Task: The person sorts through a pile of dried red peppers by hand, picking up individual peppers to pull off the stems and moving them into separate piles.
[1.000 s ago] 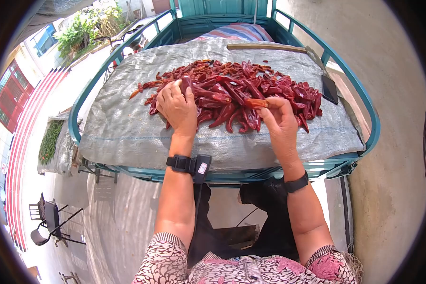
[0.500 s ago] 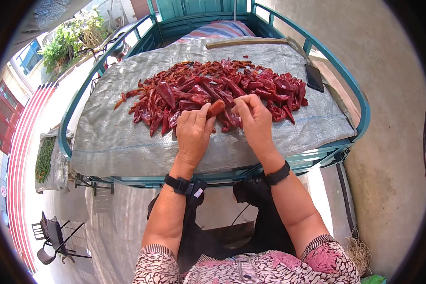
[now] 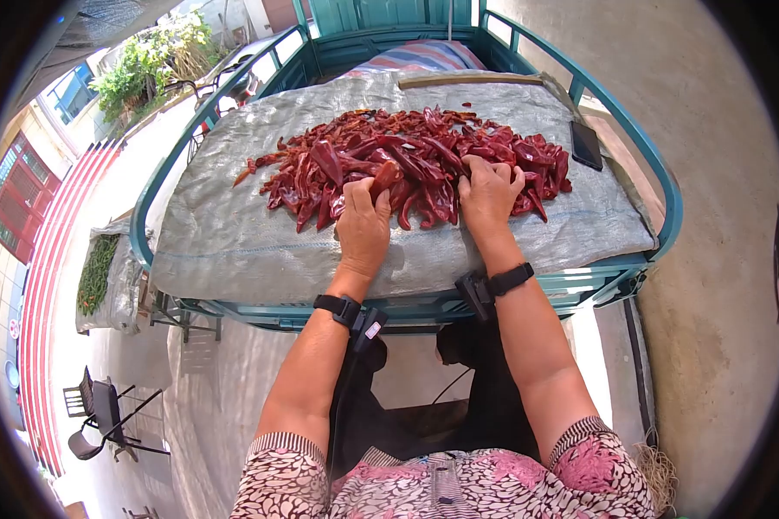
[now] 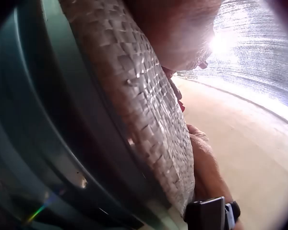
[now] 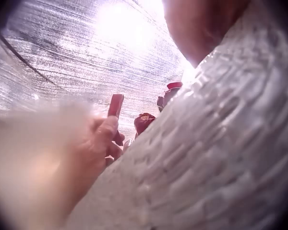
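A broad heap of dried red chili peppers (image 3: 407,156) lies on a grey woven sheet (image 3: 234,251). My left hand (image 3: 364,229) is at the heap's front, pinching one red chili pepper (image 3: 387,178) between thumb and fingers. In the right wrist view that same pepper (image 5: 116,106) stands up out of the left hand (image 5: 93,143). To the right, my right hand (image 3: 491,203) reaches into the front of the heap, its fingers bent over the peppers. Its fingertips are partly hidden, so whether it grips a pepper I cannot tell.
The sheet covers a teal cart bed with side rails (image 3: 619,104). A dark phone (image 3: 586,145) lies at the sheet's right, and a wooden strip (image 3: 472,80) along its back. Green peppers (image 3: 98,275) lie on a stand at left, near a black chair (image 3: 108,415).
My right hand pinched an orange-red pepper a second ago, then came beside the left hand, and now touches the heap farther right. The left hand has moved from the heap's left toward its front middle.
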`<state>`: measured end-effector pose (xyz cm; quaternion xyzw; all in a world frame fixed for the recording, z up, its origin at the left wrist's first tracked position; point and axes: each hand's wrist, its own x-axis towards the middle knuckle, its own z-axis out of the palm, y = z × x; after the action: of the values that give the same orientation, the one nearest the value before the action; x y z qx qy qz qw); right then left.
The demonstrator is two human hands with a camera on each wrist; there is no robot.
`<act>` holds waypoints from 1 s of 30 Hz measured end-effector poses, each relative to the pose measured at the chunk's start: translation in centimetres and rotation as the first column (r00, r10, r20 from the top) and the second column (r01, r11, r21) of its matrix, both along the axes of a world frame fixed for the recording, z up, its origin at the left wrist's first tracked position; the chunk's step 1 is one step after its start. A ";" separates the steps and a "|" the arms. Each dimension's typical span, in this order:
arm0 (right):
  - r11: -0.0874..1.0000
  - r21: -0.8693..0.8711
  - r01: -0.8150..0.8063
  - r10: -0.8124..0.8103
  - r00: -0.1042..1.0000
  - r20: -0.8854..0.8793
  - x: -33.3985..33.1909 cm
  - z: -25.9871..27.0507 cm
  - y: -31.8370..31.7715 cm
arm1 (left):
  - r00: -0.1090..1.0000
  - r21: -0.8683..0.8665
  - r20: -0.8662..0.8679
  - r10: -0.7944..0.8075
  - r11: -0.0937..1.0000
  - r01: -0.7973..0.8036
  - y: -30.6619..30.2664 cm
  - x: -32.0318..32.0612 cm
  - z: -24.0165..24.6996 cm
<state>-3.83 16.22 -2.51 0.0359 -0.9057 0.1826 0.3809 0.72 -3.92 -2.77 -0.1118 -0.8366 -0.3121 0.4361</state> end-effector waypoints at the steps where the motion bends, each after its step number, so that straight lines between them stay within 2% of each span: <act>1: 0.999 -0.051 -0.012 0.009 0.998 -0.055 0.2 0.2 0.0 | 1.000 -0.006 -0.018 0.015 1.000 -0.015 0.0 0.0 0.0; 3: 0.988 -0.145 -0.047 0.021 0.985 -0.172 0.4 1.1 -0.3 | 1.000 -0.012 -0.012 -0.002 1.000 0.001 0.0 0.0 -0.1; 4: 0.974 -0.190 -0.121 0.083 0.976 -0.199 1.1 1.5 -0.5 | 1.000 -0.005 -0.006 -0.013 1.000 0.013 0.0 -0.1 -0.2; 5: 0.910 -0.351 -0.219 0.168 0.971 -0.171 1.7 1.7 -0.8 | 1.000 0.005 0.001 -0.025 1.000 0.025 -0.1 -0.2 -0.3; 7: 0.687 -0.635 -0.354 0.344 0.928 -0.145 3.1 2.2 -1.7 | 0.998 -0.020 0.070 -0.005 1.000 0.007 -0.2 -0.2 -0.4; 8: 0.771 -0.473 -0.428 0.329 0.902 -0.280 3.4 2.0 -1.9 | 0.996 -0.036 0.087 0.016 0.999 -0.013 -0.2 -0.4 -0.6; 12: 0.789 -0.399 -0.467 0.343 0.873 -0.346 4.6 1.2 -3.8 | 0.999 -0.003 0.036 0.015 1.000 -0.015 -0.1 -0.3 -0.5; 16: 0.794 -0.407 -0.451 0.378 0.891 -0.251 4.6 0.5 -4.4 | 0.996 0.008 0.081 0.032 0.999 -0.032 0.1 0.0 -0.2; 19: 0.753 -0.513 -0.413 0.353 0.911 -0.215 3.8 -0.3 -4.2 | 0.997 0.001 0.074 0.023 1.000 -0.023 0.1 0.0 -0.3; 22: 0.800 -0.440 -0.408 0.326 0.911 -0.251 3.1 -0.9 -4.3 | 0.985 0.006 0.154 0.071 0.997 -0.073 0.3 -0.2 -0.4; 25: 0.623 -0.715 -0.317 0.340 0.933 -0.117 3.3 0.1 -4.2 | 0.969 -0.007 0.228 0.098 0.995 -0.099 0.4 0.1 0.0; 28: 0.730 -0.598 -0.331 0.273 0.943 -0.190 2.8 -0.5 -3.7 | 0.958 0.043 0.276 0.075 0.995 -0.090 0.5 0.3 0.2; 30: 0.741 -0.580 -0.338 0.279 0.941 -0.192 2.6 -0.7 -3.8 | 0.960 0.083 0.275 0.047 0.994 -0.072 0.2 0.0 -0.2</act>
<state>-1.21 12.40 -3.26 0.0702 -0.7622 0.5209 0.3779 0.70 -3.69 -3.00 -0.0222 -0.8764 -0.3495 0.3305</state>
